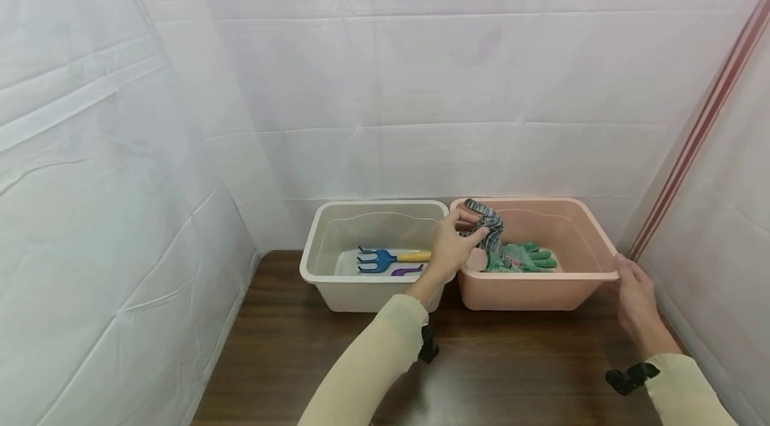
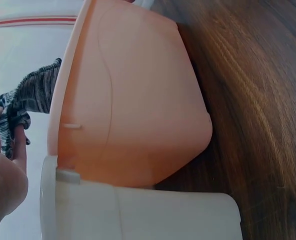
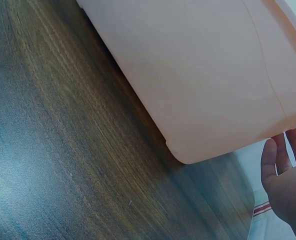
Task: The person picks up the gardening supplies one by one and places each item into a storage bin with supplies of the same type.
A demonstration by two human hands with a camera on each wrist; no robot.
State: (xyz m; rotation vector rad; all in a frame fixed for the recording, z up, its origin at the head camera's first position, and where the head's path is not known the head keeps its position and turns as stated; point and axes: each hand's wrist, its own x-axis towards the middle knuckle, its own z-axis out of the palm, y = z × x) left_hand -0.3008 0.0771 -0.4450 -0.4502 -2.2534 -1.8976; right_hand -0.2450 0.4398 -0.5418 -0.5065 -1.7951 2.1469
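My left hand (image 1: 452, 244) pinches a black-and-white knit glove (image 1: 492, 227) between thumb and fingers, above the left end of the pink bin (image 1: 523, 293). One finger-like end of the glove points up, and its cuff hangs into the bin. In the left wrist view, the knit glove (image 2: 35, 90) passes over the bin's rim. Green gloves (image 1: 529, 257) with a pink pattern lie inside the pink bin. My right hand (image 1: 637, 299) grips that bin's rim at the front right corner; in the right wrist view its fingers (image 3: 283, 152) reach under the rim.
Left of the pink bin stands an off-white bin (image 1: 381, 295), the two nearly touching. It holds a blue hand fork (image 1: 377, 261) with a yellow handle and a purple tool (image 1: 407, 271), partly hidden. Both stand on a dark wooden table (image 1: 277, 332) against white sheeting.
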